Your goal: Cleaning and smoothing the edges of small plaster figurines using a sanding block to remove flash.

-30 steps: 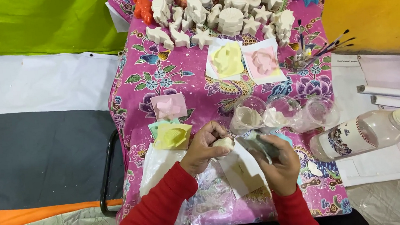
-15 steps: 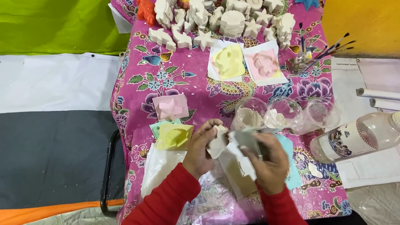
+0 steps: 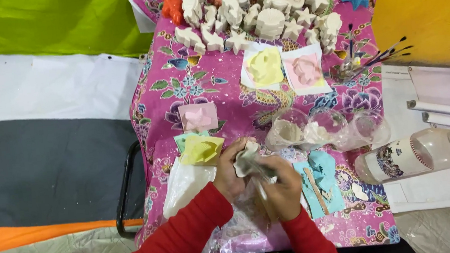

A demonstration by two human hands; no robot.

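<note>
1. While both hands meet over the worktop's (image 3: 222, 97) near edge, left hand (image 3: 230, 170) grips a white plaster figure (image 3: 247, 160).
2. Right hand (image 3: 282, 187) is clamped on it too (small tool, unclear).
3. Yellow mould (image 3: 202, 150) just left; blue mould (image 3: 322, 168) right.

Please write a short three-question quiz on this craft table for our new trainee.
1. True or false: both hands are on one white cast piece.
2. What lies just right of the hands: A) a blue mould, B) an orange mould, C) a green bowl?
3. How does the plastic bottle at the right stand or lie?

Key:
1. True: left hand and right hand both hold it.
2. A.
3. It lies on its side, white cap pointing right.
</note>
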